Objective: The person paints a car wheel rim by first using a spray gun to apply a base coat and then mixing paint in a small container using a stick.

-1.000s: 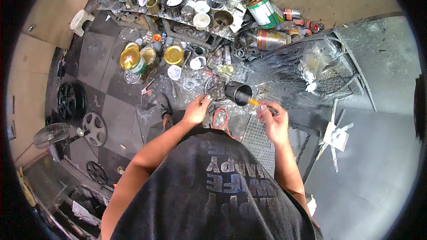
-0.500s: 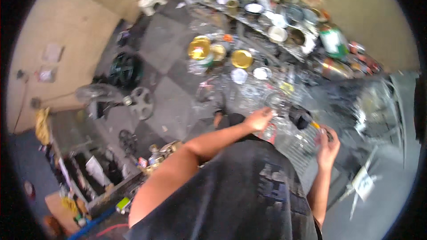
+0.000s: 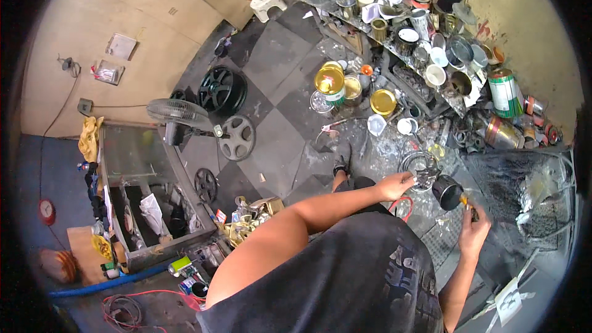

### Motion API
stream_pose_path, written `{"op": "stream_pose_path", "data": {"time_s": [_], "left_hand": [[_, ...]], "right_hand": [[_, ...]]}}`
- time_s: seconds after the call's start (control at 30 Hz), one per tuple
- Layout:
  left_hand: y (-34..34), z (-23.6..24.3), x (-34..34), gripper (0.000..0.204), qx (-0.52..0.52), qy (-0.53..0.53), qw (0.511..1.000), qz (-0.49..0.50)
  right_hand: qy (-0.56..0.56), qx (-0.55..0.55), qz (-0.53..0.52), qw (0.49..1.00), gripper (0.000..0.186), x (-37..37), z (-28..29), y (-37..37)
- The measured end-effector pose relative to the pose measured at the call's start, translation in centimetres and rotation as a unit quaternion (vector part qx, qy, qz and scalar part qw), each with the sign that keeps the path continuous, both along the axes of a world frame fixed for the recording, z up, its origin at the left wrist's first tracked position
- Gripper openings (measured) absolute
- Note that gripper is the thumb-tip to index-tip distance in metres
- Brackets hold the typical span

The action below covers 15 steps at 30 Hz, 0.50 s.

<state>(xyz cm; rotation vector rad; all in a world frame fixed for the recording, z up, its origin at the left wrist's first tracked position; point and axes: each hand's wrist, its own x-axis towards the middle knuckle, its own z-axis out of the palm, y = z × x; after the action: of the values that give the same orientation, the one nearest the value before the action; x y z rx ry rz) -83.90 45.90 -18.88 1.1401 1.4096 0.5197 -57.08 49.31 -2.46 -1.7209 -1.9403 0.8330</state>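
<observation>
My left hand (image 3: 396, 186) has its fingers closed at the silvery metal end of a spray gun-like tool (image 3: 425, 179). A black cup (image 3: 446, 192) joins that end and lies tilted, its mouth turned toward my right side. My right hand (image 3: 473, 229) pinches a small orange-ended tool (image 3: 464, 200) with a dark part between the fingers. The orange end is at the cup's mouth; whether it reaches inside, I cannot tell. A red looped cord (image 3: 402, 208) hangs just below my left hand.
Paint cans (image 3: 383, 102) stand on the stained floor ahead. A crowded bench (image 3: 425, 94) of cups and tins runs along the far right. A dark, wet-looking tray (image 3: 493, 169) lies to the right. A fan (image 3: 179, 113), wheels (image 3: 222, 88) and a cabinet (image 3: 148, 148) are at the left.
The whole view has swung, so everything sits farther right and lower, and it is sharper. Both hands remain at the cup and the orange-ended tool, with little change between them.
</observation>
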Motion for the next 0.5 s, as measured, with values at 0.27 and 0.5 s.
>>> {"op": "stream_pose_path", "data": {"time_s": [0.27, 0.5], "left_hand": [[-0.1, -2.8, 0.4, 0.076, 0.008, 0.08, 0.996, -0.032], [0.6, -1.7, 1.1, 0.059, -0.058, -0.041, 0.995, 0.067]], "right_hand": [[-0.031, -0.008, -0.003, 0.999, 0.016, -0.9, -0.4, 1.4], [-0.02, -0.049, 0.027, 0.998, 0.024, 0.8, -1.4, 1.0]]}}
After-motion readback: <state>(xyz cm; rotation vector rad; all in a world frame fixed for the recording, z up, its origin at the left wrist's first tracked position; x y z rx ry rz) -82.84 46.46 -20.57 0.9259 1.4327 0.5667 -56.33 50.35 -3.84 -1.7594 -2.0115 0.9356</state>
